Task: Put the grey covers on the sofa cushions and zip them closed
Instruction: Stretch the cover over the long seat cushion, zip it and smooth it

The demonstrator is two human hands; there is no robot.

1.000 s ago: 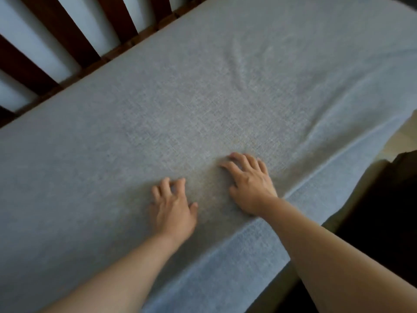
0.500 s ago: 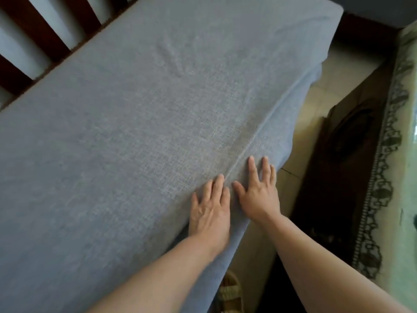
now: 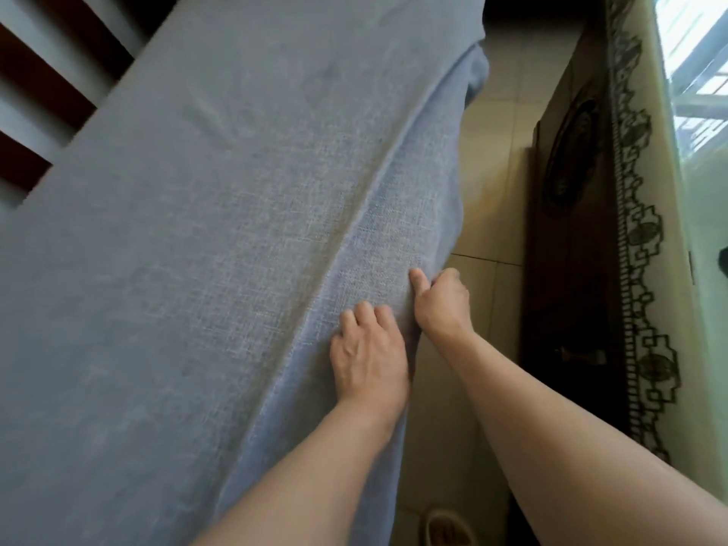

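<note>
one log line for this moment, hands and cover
left hand: rests on grey cover front face | right hand: grips cover's lower edge | zip: not visible

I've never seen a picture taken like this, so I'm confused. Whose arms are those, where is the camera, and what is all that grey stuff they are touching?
The camera sits on a person's head and looks down, so you see that person's own two arms, as if you were them. The big grey thing is a sofa cushion wearing its grey fabric cover. It lies on a wooden sofa frame with dark slats. The left hand rests on the cushion's front side, its fingers bent against the cloth. The right hand pinches the cover's lower edge, thumb on the cloth and fingers curled under it. I can't see a zip from here. On the right are a tiled floor and a dark cabinet with a lace-edged cloth on top.
</note>
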